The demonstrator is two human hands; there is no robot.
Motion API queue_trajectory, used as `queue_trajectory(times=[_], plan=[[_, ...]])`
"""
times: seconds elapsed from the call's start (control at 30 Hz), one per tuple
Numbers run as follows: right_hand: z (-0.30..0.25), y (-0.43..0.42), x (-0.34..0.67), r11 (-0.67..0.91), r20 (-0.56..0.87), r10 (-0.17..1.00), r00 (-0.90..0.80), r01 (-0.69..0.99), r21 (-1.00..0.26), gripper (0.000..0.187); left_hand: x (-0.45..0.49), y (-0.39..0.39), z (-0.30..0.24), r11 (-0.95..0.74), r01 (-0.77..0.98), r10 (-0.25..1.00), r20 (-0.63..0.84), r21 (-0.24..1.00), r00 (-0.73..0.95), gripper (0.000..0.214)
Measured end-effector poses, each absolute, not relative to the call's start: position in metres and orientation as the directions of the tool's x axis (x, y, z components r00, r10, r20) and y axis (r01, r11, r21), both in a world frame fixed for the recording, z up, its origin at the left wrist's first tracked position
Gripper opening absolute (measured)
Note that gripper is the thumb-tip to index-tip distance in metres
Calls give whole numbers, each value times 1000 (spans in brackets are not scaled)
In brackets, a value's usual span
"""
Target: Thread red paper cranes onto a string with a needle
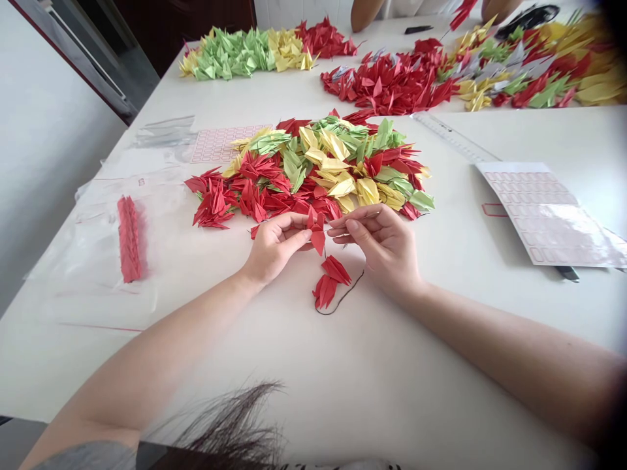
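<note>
Between the thumb and fingers of my left hand (278, 247) is a red folded-paper crane (317, 230), held above the white table. My right hand (379, 245) is just to its right, thumb and fingers pinched together. Something thin seems to be at those fingertips, too small to make out. Below the hands, red paper cranes (333, 281) rest on the table on a black thread (343, 299), which loops up toward my right hand. Just beyond my hands lies a heap of red, yellow and green paper cranes (333, 163), several of them bunched on threads.
On the left are clear plastic bags (93, 261), one with a red bundle (128, 239) on it. A label sheet (548, 209) and a ruler (455, 137) lie right. More crane piles (392, 78) line the far side, where another person's arms (365, 13) show.
</note>
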State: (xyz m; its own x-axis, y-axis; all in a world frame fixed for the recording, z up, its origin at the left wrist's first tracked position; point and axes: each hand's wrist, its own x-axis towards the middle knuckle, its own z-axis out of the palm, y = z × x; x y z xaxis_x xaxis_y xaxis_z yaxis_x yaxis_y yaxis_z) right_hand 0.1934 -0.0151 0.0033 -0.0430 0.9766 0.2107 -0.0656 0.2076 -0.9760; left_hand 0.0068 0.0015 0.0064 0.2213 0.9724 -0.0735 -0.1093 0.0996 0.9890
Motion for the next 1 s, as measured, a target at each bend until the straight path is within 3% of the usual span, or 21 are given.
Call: queue_trajectory(times=[0.2,0.57,1.0], plan=[[2,-15,194,233,233,971,-58,-10,-972,22,7,1,8,102,-80,966,-79,992,248,22],[2,-18,194,241,239,968,-74,15,-970,27,6,2,12,109,-74,950,-82,991,301,18],[1,-17,195,257,255,963,-87,13,-966,28,5,6,2,41,-90,950,-11,995,313,29]])
